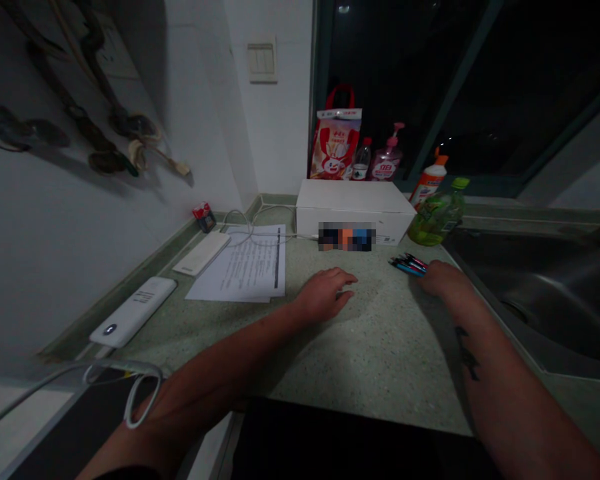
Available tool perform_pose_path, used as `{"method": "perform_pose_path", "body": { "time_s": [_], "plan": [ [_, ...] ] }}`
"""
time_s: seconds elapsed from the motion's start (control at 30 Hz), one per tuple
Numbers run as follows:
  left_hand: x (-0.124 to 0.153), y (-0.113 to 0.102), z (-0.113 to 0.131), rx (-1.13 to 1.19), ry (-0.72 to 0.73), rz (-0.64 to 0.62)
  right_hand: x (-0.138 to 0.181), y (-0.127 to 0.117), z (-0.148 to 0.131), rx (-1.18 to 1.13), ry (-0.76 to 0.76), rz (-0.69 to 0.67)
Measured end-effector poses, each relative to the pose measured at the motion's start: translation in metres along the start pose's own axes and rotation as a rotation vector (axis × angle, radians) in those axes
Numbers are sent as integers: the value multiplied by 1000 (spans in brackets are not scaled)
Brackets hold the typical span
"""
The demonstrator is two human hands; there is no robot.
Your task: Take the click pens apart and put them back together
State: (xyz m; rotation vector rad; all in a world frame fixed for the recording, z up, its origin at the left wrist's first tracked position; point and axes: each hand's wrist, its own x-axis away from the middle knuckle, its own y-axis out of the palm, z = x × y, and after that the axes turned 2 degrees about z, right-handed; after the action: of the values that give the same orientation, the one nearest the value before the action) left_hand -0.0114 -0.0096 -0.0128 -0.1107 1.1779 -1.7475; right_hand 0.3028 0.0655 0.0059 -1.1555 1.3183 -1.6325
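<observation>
My left hand [324, 293] rests palm down on the speckled green countertop [380, 360], fingers loosely spread, holding nothing. My right hand [443, 278] reaches to a small bunch of pens [408, 264] lying near the sink's left edge; its fingertips touch or cover the pens' near ends, and I cannot see whether it grips them. A white box [353, 208] stands just behind both hands. Printed paper sheets [247, 270] lie left of my left hand.
A steel sink [545, 293] lies at the right. A green bottle [436, 213], an orange-capped bottle [429, 183], a pink pump bottle [387, 160] and a red bag [335, 137] line the dark window. Two white power banks [135, 310] [201, 253] with cables lie along the left wall.
</observation>
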Motion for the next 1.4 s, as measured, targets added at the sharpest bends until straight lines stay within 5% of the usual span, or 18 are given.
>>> {"method": "perform_pose_path", "body": {
  "time_s": [0.27, 0.43, 0.53, 0.6, 0.7, 0.9, 1.13, 1.4],
  "plan": [
    [-1, 3, -5, 90, -33, 66, 11, 1, 0, -52, -58, 156],
    [-3, 11, -11, 236, -96, 148, 29, -5, -14, -372, -88, 567],
    [-7, 14, -9, 413, -149, 246, 50, 0, -47, -585, -171, 688],
    [-10, 13, -5, 530, -149, 327, 68, 9, -79, -848, -336, 698],
    [-11, 8, 4, 624, -188, 400, 99, 26, -126, -1086, -572, 524],
    [-12, -11, 19, 576, -448, 493, 133, 34, -169, -1159, -803, 447],
    [-16, -24, 24, 646, -451, 581, 129, 38, -163, -1109, -939, 444],
    [-21, -20, 4, 760, -557, 666, 95, 38, -105, -768, -919, 539]
  ]
}}
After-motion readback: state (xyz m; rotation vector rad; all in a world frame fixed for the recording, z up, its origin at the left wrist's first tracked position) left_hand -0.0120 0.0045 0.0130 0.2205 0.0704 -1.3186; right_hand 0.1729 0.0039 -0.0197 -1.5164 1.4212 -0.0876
